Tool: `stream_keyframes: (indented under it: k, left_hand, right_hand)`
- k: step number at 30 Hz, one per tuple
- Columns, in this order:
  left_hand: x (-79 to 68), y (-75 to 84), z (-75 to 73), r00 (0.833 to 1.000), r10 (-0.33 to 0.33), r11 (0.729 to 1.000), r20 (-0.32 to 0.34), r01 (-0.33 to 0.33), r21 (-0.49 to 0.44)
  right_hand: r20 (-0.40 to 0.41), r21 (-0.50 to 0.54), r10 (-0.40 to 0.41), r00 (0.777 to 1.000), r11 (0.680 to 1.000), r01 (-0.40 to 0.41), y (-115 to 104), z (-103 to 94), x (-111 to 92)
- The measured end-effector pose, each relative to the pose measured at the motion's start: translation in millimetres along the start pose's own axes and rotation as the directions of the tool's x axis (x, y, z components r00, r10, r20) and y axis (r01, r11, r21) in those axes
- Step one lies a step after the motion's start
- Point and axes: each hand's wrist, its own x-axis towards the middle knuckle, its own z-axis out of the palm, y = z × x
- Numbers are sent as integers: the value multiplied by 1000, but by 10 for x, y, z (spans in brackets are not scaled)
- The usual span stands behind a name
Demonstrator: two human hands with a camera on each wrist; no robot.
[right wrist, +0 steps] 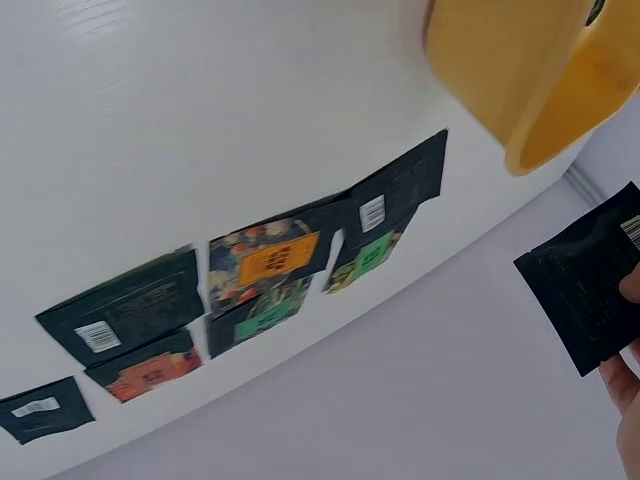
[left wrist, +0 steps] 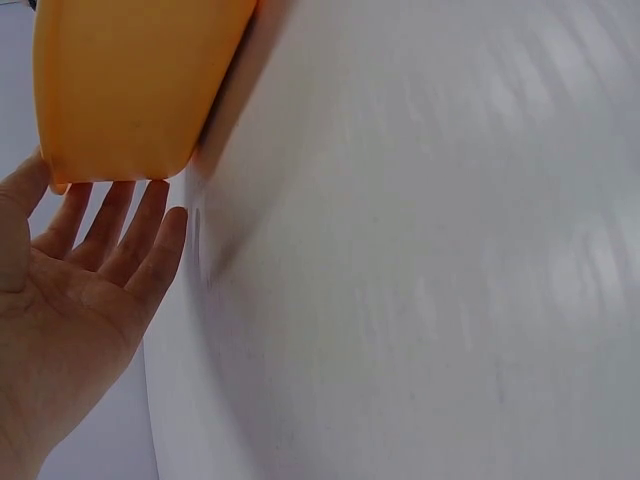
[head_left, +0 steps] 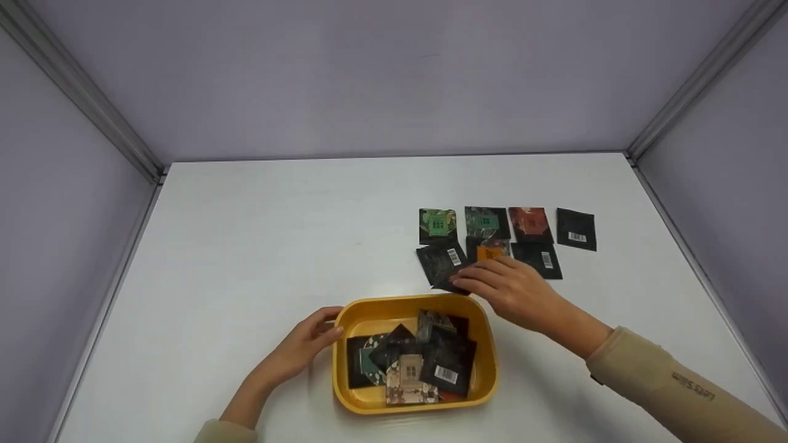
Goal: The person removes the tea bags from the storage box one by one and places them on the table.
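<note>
Currently, right hand [head_left: 517, 294]: you are pinching one black sachet [right wrist: 575, 285] between thumb and fingers, one o'clock from the tray [head_left: 364, 326].
Left hand [head_left: 303, 344]: at nine o'clock, you are touching the tray's wall, fingers spread and loosely extended.
Sachet handling: ideally, you are pinching lightly, clearing the laid-out sachets [head_left: 530, 223], also at one o'clock.

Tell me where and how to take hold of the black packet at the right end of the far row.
I'd pinch the right edge of the black packet, coming in low from the right. It lies flat and looks thin, so an edge seems easiest to lift; bare table borders that side, while the red-labelled packet lies to its left.
</note>
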Motion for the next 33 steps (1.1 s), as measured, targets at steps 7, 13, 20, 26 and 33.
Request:
stream_keyframes:
  k: [7, 13, 20, 26, 33]
  left_hand:
    - [6, 9, 2, 1000, -15, 1000, -4, 15, 4]
    - [-2, 27, 1, 1000, -21, 1000, -12, 21, 4]
    - [-21, 35, -16, 1000, 20, 999, 17, -19, -44]
    - [-21, 45, -10, 1000, 4, 1000, 5, -4, -27]
    - [-15, 36, -9, 1000, 12, 1000, 11, -12, -24]
  right_hand:
    - [-10, -39, 185, 983, 982, -186, 346, -47, -345]
    - [11, -103, 301, 954, 949, -298, 585, -92, -649]
    - [-23, -132, 350, 936, 927, -350, 814, -72, -936]
    - [-78, -144, 411, 908, 897, -418, 968, -61, -1132]
    - [-86, -170, 560, 824, 807, -566, 1112, -100, -1400]
